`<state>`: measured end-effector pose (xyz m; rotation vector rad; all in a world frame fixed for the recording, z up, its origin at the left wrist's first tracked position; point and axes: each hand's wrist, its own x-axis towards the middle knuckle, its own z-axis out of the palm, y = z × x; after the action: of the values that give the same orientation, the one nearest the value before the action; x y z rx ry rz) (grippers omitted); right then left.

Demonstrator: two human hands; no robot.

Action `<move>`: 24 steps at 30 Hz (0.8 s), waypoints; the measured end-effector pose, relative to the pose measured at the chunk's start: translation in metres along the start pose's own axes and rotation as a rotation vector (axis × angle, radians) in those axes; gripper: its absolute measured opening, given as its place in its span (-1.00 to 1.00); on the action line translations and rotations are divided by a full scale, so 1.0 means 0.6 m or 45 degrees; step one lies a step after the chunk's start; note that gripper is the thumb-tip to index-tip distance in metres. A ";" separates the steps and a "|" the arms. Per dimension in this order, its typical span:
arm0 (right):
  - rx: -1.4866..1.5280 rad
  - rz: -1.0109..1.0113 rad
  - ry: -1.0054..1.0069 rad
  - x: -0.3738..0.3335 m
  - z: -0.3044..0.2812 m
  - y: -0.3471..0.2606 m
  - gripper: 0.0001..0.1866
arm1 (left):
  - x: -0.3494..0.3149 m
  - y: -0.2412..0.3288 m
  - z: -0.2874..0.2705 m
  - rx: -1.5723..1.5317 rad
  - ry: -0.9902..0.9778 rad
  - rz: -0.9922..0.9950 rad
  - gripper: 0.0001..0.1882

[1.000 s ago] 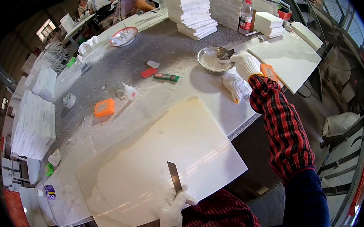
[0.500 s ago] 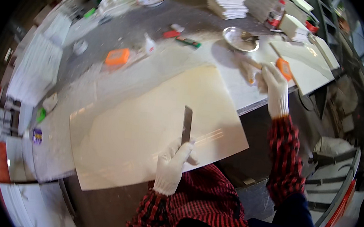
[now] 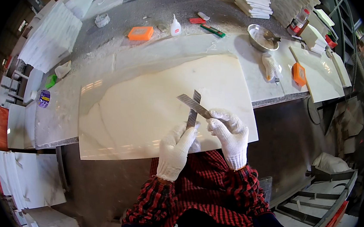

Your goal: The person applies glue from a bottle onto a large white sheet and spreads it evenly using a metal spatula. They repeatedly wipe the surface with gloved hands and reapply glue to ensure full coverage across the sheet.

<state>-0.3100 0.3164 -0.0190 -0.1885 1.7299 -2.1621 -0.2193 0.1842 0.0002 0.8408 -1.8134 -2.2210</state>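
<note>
Both my hands wear white knitted gloves. My left hand (image 3: 173, 151) is closed around the lower end of a flat grey metal blade (image 3: 191, 120), which points away from me. Between the thumb and fingers of my right hand (image 3: 231, 137) is a second flat blade (image 3: 187, 100), marked with slanted lines like a snap-off cutter blade. It tilts up to the left and crosses over the left one. Under the blades lies a glossy cream-and-grey stone slab (image 3: 134, 118), its near edge jutting past the bench toward me.
On the bench (image 3: 108, 59) are an orange box (image 3: 140, 33), a white squeeze bottle (image 3: 175, 27), a green cutter (image 3: 212, 30) and a metal bowl (image 3: 257, 40). A white wrapped bundle (image 3: 271, 67) lies near another orange object (image 3: 299, 74). White slabs (image 3: 52, 37) are stacked at left.
My right hand has come from beside the wrapped bundle at the right to the middle, where its blade now crosses the left one. The view has shifted; my left hand keeps its blade.
</note>
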 end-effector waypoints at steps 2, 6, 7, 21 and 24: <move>-0.278 -0.130 0.046 -0.004 0.005 -0.004 -0.69 | -0.001 -0.008 -0.002 -0.013 -0.058 0.023 -0.60; -0.824 -0.240 -0.060 -0.004 0.006 -0.026 -0.67 | -0.005 -0.011 -0.008 0.065 -0.040 0.051 -0.62; -0.807 -0.300 -0.069 -0.002 0.003 -0.023 -0.68 | -0.005 -0.011 -0.009 0.072 -0.029 0.055 -0.63; -0.737 -0.539 0.106 0.021 0.025 -0.027 -0.77 | -0.016 0.000 -0.024 0.237 -0.012 0.131 -0.66; -0.829 -0.539 0.043 0.000 0.029 -0.022 -0.77 | -0.019 -0.005 -0.022 0.301 0.021 0.195 -0.68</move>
<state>-0.3069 0.3026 -0.0020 -0.7429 2.5455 -1.7613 -0.2022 0.1788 -0.0001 0.7274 -2.0854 -1.9294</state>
